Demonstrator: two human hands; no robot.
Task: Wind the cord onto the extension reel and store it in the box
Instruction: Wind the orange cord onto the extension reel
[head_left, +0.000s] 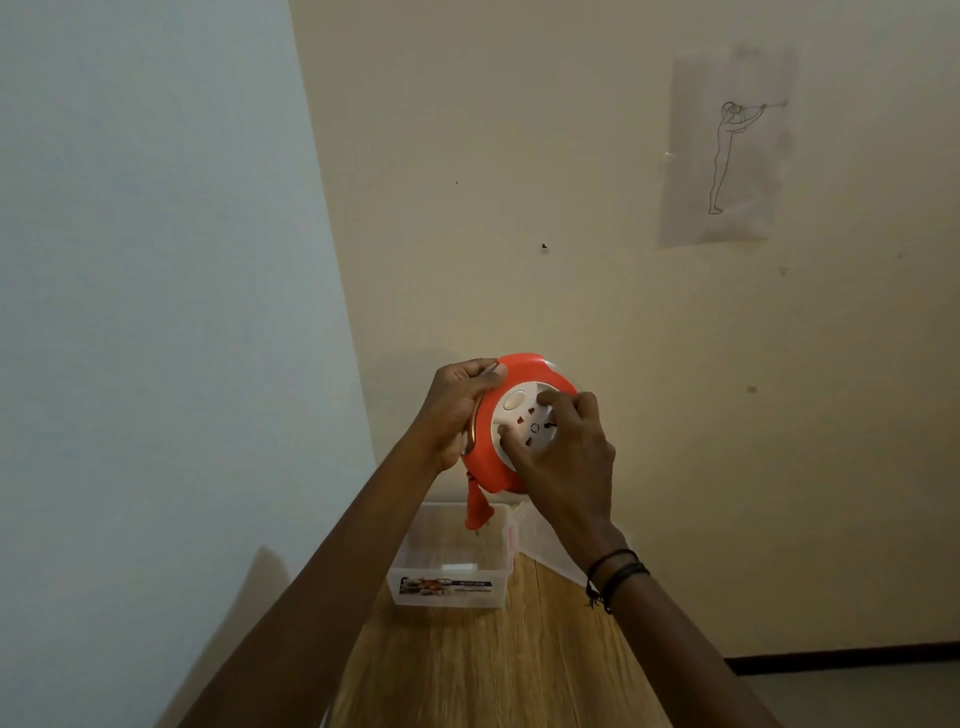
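I hold an orange round extension reel (524, 371) in the air above the table's far end, its white socket face (524, 415) turned toward me. My left hand (457, 410) grips the reel's left rim. My right hand (563, 452) rests on the socket face with fingers wrapped over its right side. The orange plug (475, 506) dangles from the reel's underside on a short bit of cord. Directly below stands an open clear plastic box (449, 571) with a printed label on its front; the plug hangs just over its rim.
A narrow wooden table (493, 665) runs away from me to the wall. The box's clear lid (550, 545) leans at the far right of the box. A paper drawing (727, 150) is stuck on the cream wall.
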